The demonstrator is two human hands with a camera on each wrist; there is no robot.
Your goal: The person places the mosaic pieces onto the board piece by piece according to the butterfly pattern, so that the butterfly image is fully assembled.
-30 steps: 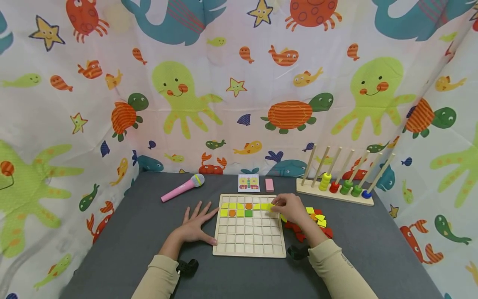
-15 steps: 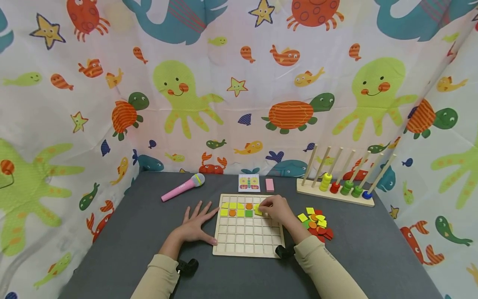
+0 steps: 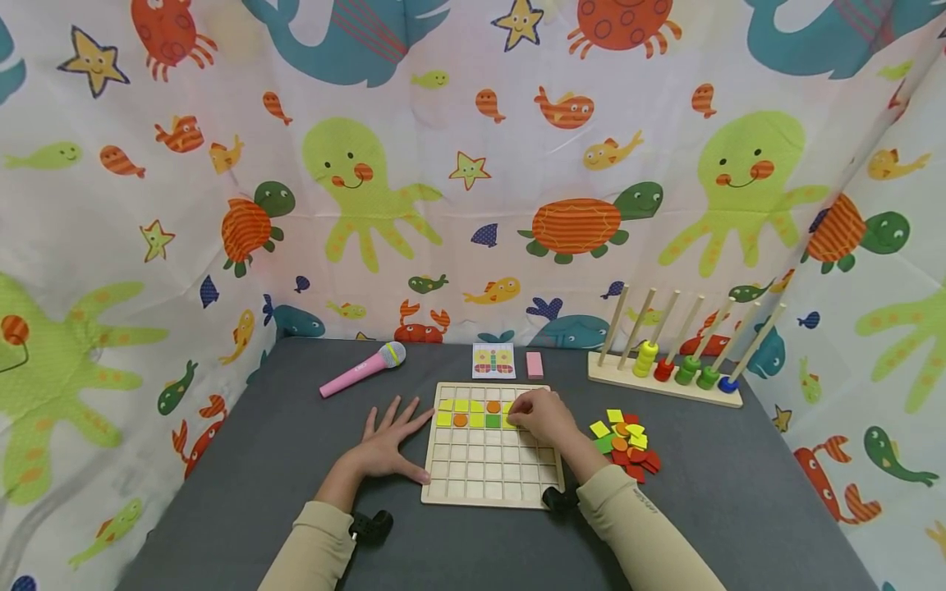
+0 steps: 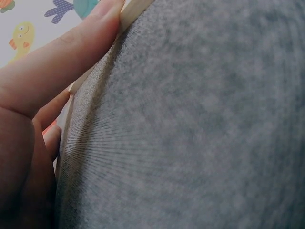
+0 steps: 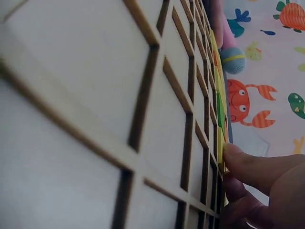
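Note:
The wooden grid board [image 3: 473,492] lies on the dark table with yellow, orange and green pieces in its top two rows. My right hand [image 3: 545,419] is over the board's upper right part, its thumb and fingertips pinching a yellow piece [image 3: 507,421] in the second row, right of the green square [image 3: 493,421]. In the right wrist view the thumb [image 5: 232,155] touches that yellow piece [image 5: 220,145]. Fingers spread, my left hand [image 3: 384,447] rests beside the board, its thumb on the lower left edge; the left wrist view shows this thumb [image 4: 62,67] against the wooden rim [image 4: 133,13].
Loose yellow, orange, green and red pieces [image 3: 637,441] lie right of the board. Behind it are a butterfly pattern card [image 3: 493,361] and a pink block [image 3: 534,365]. A toy microphone [image 3: 358,373] lies back left; a peg rack with coloured rings [image 3: 665,383] stands back right.
My right hand has moved left from the top row's right part to the second row with a yellow piece, which now lies lower and flatter. My left hand has stayed in place.

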